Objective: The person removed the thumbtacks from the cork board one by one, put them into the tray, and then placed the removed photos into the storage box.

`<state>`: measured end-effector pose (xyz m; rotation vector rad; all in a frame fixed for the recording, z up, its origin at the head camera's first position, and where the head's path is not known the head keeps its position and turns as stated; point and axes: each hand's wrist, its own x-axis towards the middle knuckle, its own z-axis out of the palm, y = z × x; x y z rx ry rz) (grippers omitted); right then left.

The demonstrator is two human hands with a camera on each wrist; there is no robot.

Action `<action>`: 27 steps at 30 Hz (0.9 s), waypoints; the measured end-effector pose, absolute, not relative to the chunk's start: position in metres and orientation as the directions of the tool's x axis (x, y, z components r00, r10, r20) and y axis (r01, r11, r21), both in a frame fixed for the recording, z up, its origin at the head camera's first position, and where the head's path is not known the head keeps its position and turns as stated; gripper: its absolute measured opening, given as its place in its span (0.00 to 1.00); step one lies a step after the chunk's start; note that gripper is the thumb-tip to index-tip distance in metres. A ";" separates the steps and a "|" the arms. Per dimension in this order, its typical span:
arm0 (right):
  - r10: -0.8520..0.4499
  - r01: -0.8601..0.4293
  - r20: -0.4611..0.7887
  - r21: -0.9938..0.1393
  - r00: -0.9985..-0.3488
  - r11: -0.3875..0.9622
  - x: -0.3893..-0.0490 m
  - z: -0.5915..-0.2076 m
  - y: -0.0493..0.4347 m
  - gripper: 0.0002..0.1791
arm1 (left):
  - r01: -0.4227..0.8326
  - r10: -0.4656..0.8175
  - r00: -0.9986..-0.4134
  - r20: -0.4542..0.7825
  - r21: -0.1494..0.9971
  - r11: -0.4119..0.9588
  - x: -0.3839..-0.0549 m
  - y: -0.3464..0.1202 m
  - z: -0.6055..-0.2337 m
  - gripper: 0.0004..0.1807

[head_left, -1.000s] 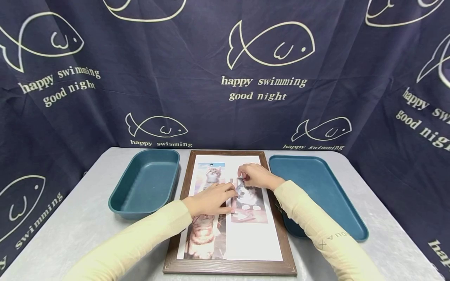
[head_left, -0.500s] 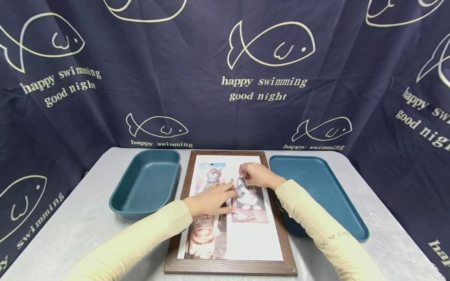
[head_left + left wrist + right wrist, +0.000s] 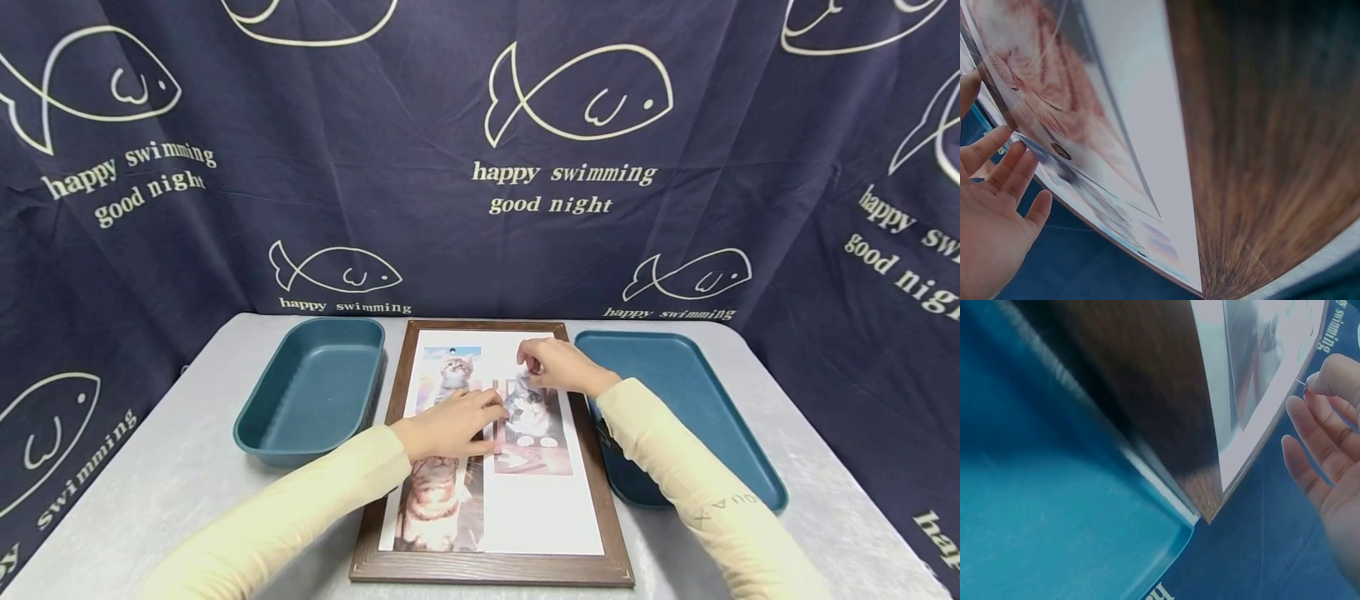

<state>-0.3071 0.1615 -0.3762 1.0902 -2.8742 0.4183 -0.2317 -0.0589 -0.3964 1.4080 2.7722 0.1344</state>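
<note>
My left hand (image 3: pixel 450 425) lies over the middle of a wood-framed white board (image 3: pixel 547 517), its fingers extended onto the left edge of a grey-and-white kitten photo (image 3: pixel 532 458). Above that photo's top edge, my right hand (image 3: pixel 558 364) pinches a small pushpin (image 3: pixel 1300 382) between thumb and finger. Its thin needle sticks out in the right wrist view. On the board's left half are a kitten photo (image 3: pixel 453 367) with a dark round tack (image 3: pixel 452 351) at its top, and an orange tabby photo (image 3: pixel 435 517) below it. Another tack (image 3: pixel 1061 151) shows in the left wrist view.
A deep teal bin (image 3: pixel 315 400) stands left of the board. To the right lies a shallow teal tray (image 3: pixel 675 392), partly under the right sleeve. A grey table (image 3: pixel 150 500) carries everything, with a navy fish-print cloth (image 3: pixel 450 250) hanging behind.
My right hand has lifted slightly up and to the right from the kitten photo's top edge, uncovering more of the photo. The left hand stays in place.
</note>
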 end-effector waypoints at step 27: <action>-0.553 -0.569 0.136 -0.247 -0.822 0.784 -0.307 -0.379 0.209 0.12 | 0.804 0.806 -0.591 0.010 0.092 0.588 -0.231 -0.059 -0.396 0.25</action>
